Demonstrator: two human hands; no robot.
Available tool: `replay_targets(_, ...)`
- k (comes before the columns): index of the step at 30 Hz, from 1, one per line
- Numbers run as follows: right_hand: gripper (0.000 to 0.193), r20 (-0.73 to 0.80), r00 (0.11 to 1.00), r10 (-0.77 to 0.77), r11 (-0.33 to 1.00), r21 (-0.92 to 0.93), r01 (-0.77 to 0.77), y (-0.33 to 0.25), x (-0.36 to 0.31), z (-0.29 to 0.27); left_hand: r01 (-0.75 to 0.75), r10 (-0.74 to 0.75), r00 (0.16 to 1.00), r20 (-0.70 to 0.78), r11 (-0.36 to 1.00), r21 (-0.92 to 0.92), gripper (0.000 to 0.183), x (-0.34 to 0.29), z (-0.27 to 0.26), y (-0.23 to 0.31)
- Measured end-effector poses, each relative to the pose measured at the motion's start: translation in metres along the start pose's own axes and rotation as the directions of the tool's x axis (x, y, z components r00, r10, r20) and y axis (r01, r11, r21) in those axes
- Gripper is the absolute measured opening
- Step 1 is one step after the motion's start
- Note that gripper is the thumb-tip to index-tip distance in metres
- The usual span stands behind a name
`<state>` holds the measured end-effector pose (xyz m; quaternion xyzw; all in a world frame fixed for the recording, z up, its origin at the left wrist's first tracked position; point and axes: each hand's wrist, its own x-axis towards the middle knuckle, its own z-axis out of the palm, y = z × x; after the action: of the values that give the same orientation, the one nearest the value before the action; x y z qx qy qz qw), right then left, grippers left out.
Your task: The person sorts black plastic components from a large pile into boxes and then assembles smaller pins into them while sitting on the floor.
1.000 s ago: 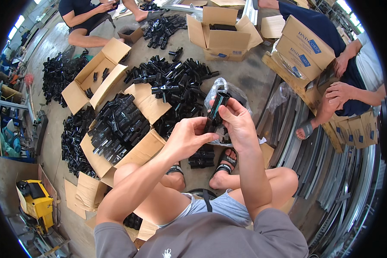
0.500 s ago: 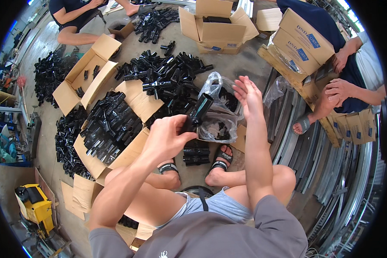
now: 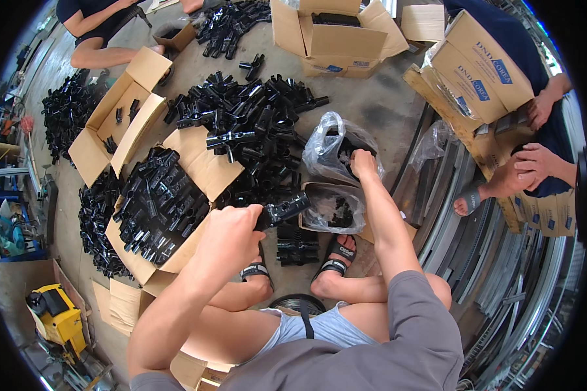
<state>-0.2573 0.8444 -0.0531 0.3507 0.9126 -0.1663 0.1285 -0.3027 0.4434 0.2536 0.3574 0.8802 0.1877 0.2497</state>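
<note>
A black tubular fitting (image 3: 291,207) is gripped in my left hand (image 3: 237,226), its free end pointing right and slightly up. My right hand (image 3: 364,163) dips into a clear plastic bag (image 3: 322,148) of small black parts, its fingers curled among them; what they pinch is hidden. Just nearer lies a second plastic-lined container (image 3: 314,223), also with small black pieces. Between my feet several more fittings (image 3: 298,246) lie together. A large heap of black fittings (image 3: 261,120) spreads beyond my left hand.
To the left stand an open carton (image 3: 176,257) packed with fittings and another carton (image 3: 101,153) holding a few. An open carton (image 3: 346,42) stands at the back. Metal profiles (image 3: 466,241) lie along the right, near a wooden pallet (image 3: 437,104) and a seated person's hands (image 3: 535,166).
My right hand has gone from raised and open in the air down into the plastic bag. My left hand has lowered and turned the fitting from steep to nearly level.
</note>
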Motion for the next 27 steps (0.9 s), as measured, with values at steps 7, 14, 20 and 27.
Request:
replay_targets(7, 0.022, 0.077, 0.980, -0.182, 0.958, -0.210, 0.194, 0.002, 0.015, 0.028, 0.019, -0.019, 1.000, 0.013, 0.999, -0.031, 0.027, 0.013, 0.002, 0.005)
replay_targets(14, 0.025, 0.073, 0.908, -0.412, 0.855, -0.313, 0.413, 0.002, 0.016, 0.023, 0.026, -0.026, 1.000, 0.009, 1.000, -0.006, 0.030, 0.006, -0.002, 0.004)
replay_targets(20, 0.012, -0.075, 0.854, -0.514, 0.851, -0.164, 0.498, 0.007, 0.013, 0.005, -0.022, 0.022, 1.000, -0.014, 0.999, 0.029, 0.031, 0.004, -0.007, 0.003)
replay_targets(27, 0.017, -0.293, 0.775, -0.559, 0.575, 0.537, 0.618, -0.115, -0.126, -0.158, -0.052, 0.063, 0.994, -0.091, 0.992, 0.117, 0.034, -0.001, 0.013, 0.000)
